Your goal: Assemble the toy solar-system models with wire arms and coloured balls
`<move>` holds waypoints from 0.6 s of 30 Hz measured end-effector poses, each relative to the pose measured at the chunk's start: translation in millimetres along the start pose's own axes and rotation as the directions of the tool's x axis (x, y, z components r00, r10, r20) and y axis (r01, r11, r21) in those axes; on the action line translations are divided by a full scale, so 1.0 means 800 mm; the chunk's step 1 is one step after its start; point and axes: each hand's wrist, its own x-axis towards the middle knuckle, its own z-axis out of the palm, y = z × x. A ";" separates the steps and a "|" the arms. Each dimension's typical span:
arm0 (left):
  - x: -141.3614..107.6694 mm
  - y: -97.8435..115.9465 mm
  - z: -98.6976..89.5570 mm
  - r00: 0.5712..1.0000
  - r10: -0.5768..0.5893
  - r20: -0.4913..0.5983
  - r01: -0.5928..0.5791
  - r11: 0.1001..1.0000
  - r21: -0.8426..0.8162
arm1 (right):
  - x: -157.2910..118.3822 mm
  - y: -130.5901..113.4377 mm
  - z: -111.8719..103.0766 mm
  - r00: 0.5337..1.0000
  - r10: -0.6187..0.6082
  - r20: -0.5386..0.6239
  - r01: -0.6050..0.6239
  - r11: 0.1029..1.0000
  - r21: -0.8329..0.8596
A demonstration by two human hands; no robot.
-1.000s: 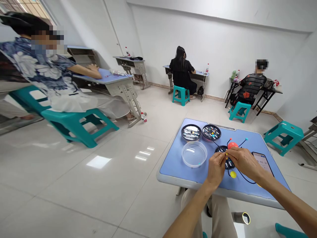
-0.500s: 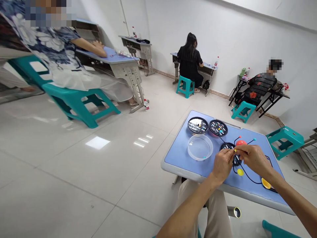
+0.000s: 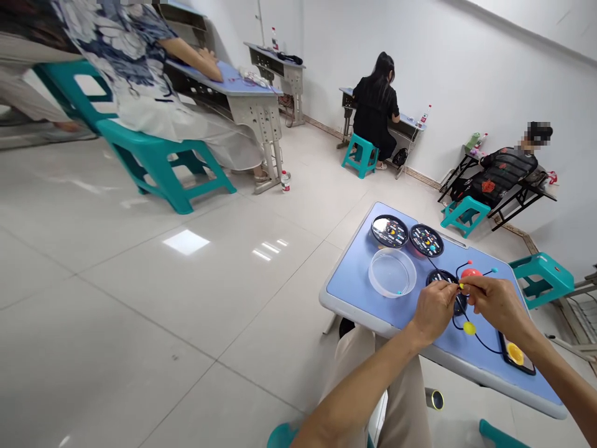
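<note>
Right hand [image 3: 500,305] is closed in a pinch on a thin black wire with a small yellow bead [image 3: 461,285] at its tip, the bead showing just past the fingertips. Left hand [image 3: 433,309] is curled beside it with its fingers close to the same spot, though the head view cannot settle whether it grips the wire or only sits against it. Both hands are over the right part of a blue desk with a grey rim [image 3: 354,309], above a round black tray [image 3: 442,278] that they partly hide. The wire-and-ball model [image 3: 471,272] lies on and beside that tray: a red ball and a teal-tipped wire stick out past the right hand, and a yellow ball [image 3: 469,328] sits just below the hands. A black cable [image 3: 485,343] runs from there toward a smartphone [image 3: 526,367] at the desk's near corner, with a yellow disc [image 3: 515,353] on its screen. Two round black containers [image 3: 408,235] stand at the far edge, beside a clear plastic dish [image 3: 392,272] holding a small teal bead. Three seated people [image 3: 375,102] work well apart at other desks on teal stools.
</note>
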 end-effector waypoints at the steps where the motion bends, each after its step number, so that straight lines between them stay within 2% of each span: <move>1: 0.000 0.000 0.000 1.000 -0.001 0.004 0.001 1.000 0.007 | 0.000 0.001 0.000 1.000 0.023 0.003 -0.023 1.000 -0.001; 5: 0.000 0.000 0.001 1.000 -0.003 0.005 0.002 1.000 0.016 | 0.000 0.003 -0.001 0.996 0.082 0.025 -0.083 0.997 0.000; 9: 0.000 -0.001 0.000 1.000 0.008 0.013 -0.008 1.000 0.020 | 0.001 0.003 0.000 0.998 0.057 0.030 -0.057 0.998 -0.024; 14: 0.000 -0.002 0.000 1.000 0.007 0.020 -0.007 1.000 0.025 | 0.000 0.002 0.003 0.993 -0.117 0.004 0.117 0.986 -0.116; 18: -0.001 -0.003 0.001 1.000 0.004 0.021 -0.005 1.000 0.017 | -0.001 0.005 0.004 0.957 -0.288 -0.020 0.276 0.933 -0.232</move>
